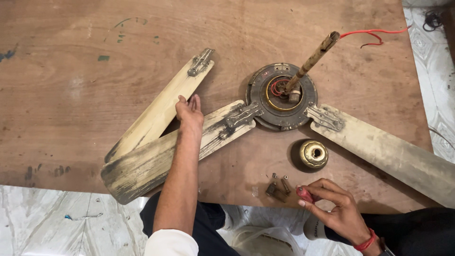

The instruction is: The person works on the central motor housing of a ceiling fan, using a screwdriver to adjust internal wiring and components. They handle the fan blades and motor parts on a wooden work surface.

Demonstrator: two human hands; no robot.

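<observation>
Left hand (189, 113) is resting open and flat on the loose fan blade (159, 110), which is lying on the bench (71, 95) beside the motor hub (283, 96). Right hand (334, 205) is pinching a red-handled screwdriver (304, 194) near some screws (278, 186). Blade looks light, stiff and grimy, so I'd grab it by the edges near the metal bracket.

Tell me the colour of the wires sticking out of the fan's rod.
Red wires, clearest in the head view, top right.

Brown wooden board (71, 95), brass cup-shaped cover (313, 153), marble floor (57, 223)
</observation>
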